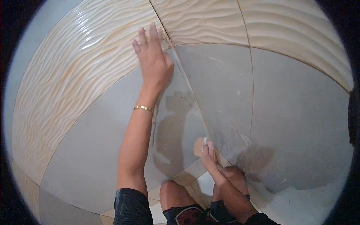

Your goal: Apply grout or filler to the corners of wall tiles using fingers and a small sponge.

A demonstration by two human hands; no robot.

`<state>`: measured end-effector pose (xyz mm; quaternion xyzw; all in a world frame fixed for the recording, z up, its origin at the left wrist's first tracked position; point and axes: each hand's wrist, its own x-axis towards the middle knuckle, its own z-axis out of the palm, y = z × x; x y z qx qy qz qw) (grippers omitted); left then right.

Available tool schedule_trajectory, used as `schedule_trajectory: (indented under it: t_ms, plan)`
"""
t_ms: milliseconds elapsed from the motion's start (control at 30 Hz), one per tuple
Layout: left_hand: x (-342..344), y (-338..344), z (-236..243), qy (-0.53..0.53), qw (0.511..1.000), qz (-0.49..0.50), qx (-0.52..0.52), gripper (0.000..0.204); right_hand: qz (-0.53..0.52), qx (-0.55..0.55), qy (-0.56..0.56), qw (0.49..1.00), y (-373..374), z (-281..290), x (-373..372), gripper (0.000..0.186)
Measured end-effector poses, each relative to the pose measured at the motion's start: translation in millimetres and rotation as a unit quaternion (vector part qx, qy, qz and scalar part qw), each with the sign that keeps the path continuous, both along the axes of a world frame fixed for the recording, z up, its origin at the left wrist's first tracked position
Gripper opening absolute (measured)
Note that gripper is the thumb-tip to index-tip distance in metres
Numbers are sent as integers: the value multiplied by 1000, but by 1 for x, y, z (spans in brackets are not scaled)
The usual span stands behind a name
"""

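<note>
My left hand (154, 62) reaches far up and rests against the wavy cream wall tile (108, 41), close to the corner joint (165, 28). Its fingers are spread and I see nothing in them. Lower down, near the foot of the corner, my right hand (210, 153) is closed on a flat tan piece with a rounded edge (198, 147). A bit of white material (204, 140) shows at my fingertips beside it. The exact kind of the tan piece cannot be made out. It sits against or very near the grey tiles at the vertical joint (195, 97).
Smooth grey tiles (300, 97) cover the lower walls on both sides of the corner. A darker patch (170, 138) marks the left grey tile. My bent knees (176, 193) are close to the wall, above pale floor tiles (205, 183). A gold bracelet (143, 108) circles my left wrist.
</note>
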<state>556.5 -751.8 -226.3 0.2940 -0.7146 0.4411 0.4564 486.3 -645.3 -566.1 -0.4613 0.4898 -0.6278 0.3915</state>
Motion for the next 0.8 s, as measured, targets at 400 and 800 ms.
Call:
schedule_trajectory:
  t_ms: [400, 800]
  plan:
    - [3, -2, -17, -72, 994, 40, 75, 73, 13, 7, 15, 1000, -3, -12, 1, 25]
    - [10, 8, 18, -63, 991, 114, 2, 74, 12, -9, 22, 1000, -9, -20, 2, 24]
